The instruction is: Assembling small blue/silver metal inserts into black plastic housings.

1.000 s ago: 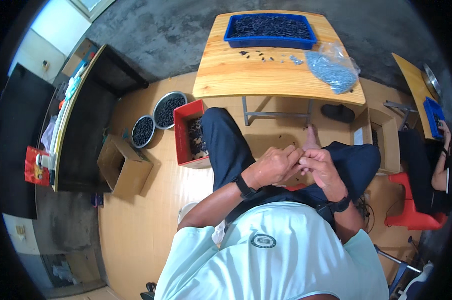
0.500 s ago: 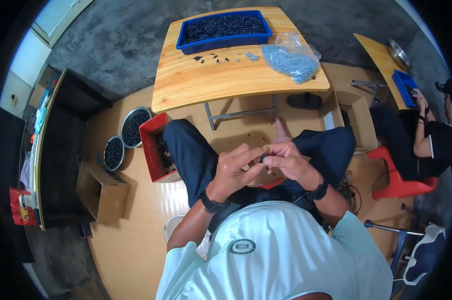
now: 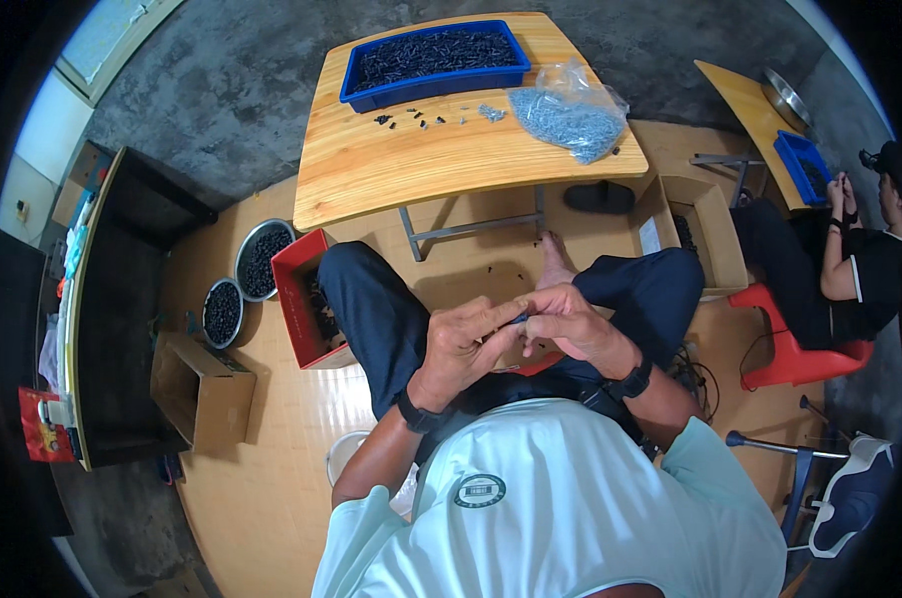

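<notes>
In front of my lap, my left hand (image 3: pixel 463 344) and my right hand (image 3: pixel 578 327) meet fingertip to fingertip. Between them is a small dark piece (image 3: pixel 520 318), pinched by both hands and mostly covered by the fingers, so its exact kind does not show. Beyond my knees stands a wooden table (image 3: pixel 451 164). On it rest a blue tray (image 3: pixel 441 95) heaped with small black parts (image 3: pixel 431 60) and a clear plastic bag (image 3: pixel 568 122) of small silvery pieces, possibly screws. A few loose black parts (image 3: pixel 383 120) and silvery pieces (image 3: pixel 491 113) lie in front of the tray.
Left of my leg are a red box (image 3: pixel 294 299), two metal bowls (image 3: pixel 240 274) of black parts and a cardboard box (image 3: pixel 227 404). An open carton (image 3: pixel 718 234) stands right. Further right, a person (image 3: pixel 855 264) sits on a red stool (image 3: pixel 800 349) by a blue tray (image 3: pixel 802 164).
My hands stay together, with the fingers shifting slightly round the dark piece. The whole view has moved a little. At right, the other person's hands have lifted away from their tray.
</notes>
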`<state>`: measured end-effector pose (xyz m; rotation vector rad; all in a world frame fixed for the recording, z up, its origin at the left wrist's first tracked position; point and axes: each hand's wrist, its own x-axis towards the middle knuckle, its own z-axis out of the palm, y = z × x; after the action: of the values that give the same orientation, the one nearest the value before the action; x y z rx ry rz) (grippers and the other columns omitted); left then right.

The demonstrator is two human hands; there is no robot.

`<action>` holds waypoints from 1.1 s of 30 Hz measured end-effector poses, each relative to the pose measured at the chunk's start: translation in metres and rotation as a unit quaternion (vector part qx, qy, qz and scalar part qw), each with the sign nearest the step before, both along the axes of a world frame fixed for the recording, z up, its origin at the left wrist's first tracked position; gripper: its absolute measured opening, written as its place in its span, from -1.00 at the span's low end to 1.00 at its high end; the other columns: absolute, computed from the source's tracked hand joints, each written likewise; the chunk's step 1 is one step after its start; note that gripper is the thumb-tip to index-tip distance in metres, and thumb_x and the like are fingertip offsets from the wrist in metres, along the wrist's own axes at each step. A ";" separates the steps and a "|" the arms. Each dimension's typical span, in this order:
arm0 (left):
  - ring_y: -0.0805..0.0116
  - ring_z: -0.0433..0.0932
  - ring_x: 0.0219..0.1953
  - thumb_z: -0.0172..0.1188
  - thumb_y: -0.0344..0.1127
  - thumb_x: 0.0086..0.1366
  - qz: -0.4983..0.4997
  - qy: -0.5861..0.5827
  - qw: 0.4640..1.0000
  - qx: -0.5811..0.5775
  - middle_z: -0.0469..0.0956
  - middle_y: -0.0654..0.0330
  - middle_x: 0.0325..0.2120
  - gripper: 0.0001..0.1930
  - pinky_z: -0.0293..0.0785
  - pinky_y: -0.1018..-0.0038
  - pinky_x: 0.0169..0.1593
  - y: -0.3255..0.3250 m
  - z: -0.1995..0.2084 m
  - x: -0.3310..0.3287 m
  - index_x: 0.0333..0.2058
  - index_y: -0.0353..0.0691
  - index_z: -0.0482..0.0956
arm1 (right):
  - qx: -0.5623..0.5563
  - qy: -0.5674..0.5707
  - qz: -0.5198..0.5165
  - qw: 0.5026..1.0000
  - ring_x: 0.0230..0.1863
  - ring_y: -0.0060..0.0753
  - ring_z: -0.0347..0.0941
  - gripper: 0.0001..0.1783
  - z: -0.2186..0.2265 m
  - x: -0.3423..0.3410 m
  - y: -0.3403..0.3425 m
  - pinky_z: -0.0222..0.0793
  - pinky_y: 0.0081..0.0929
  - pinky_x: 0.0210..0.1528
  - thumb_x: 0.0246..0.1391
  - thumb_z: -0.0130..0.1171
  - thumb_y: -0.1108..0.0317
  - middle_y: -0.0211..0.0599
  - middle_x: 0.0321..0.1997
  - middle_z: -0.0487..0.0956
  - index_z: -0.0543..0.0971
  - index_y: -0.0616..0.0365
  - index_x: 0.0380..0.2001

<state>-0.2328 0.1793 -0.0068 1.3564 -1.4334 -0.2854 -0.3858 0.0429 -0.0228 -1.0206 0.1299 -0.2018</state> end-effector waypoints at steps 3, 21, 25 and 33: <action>0.36 0.53 -0.59 0.39 -0.52 0.14 -0.026 0.031 0.999 -0.007 0.57 0.12 -0.57 -0.74 0.42 0.50 -0.48 0.001 -0.002 0.000 -0.15 -0.28 0.73 | 0.005 0.002 0.016 1.000 -0.38 -0.60 0.59 -0.64 -0.011 0.000 -0.003 0.54 -0.64 -0.31 0.27 0.26 0.16 -0.33 -0.32 0.66 0.66 0.31 -0.18; 0.15 0.62 -0.40 0.32 -0.25 0.24 -0.057 0.172 0.975 0.131 0.61 -0.03 -0.43 -0.63 0.53 0.42 -0.26 -0.003 0.005 -0.006 -0.07 -0.39 0.61 | -0.142 0.074 -0.033 0.987 -0.38 -0.68 0.48 -0.82 -0.014 0.008 0.003 0.41 -0.63 -0.34 0.21 0.28 0.41 -0.39 -0.37 0.65 0.66 0.30 -0.18; 0.02 0.63 -0.44 0.19 -0.17 0.31 0.000 0.027 0.987 0.158 0.58 -0.09 -0.48 -0.68 0.53 0.31 -0.31 -0.014 -0.012 -0.004 -0.22 -0.39 0.60 | -0.330 0.046 -0.088 0.939 -0.37 -0.65 0.44 -0.88 -0.020 0.014 0.012 0.38 -0.55 -0.32 0.10 0.30 0.48 -0.31 -0.45 0.62 0.63 0.34 -0.31; -0.13 0.59 -0.46 -0.04 -0.28 0.37 -0.024 -0.006 0.997 0.074 0.54 -0.13 -0.52 -0.72 0.48 0.20 -0.36 -0.018 -0.034 0.005 -0.27 -0.36 0.60 | -0.375 0.082 -0.125 0.915 -0.39 -0.55 0.55 -0.84 -0.010 0.016 0.023 0.45 -0.38 -0.35 0.07 0.31 0.45 -0.15 -0.44 0.65 0.58 0.36 -0.41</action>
<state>-0.2282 0.1610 -0.0405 1.4460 -1.4798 -0.4222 -0.3701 0.0659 -0.0326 -1.7929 0.3540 -0.4171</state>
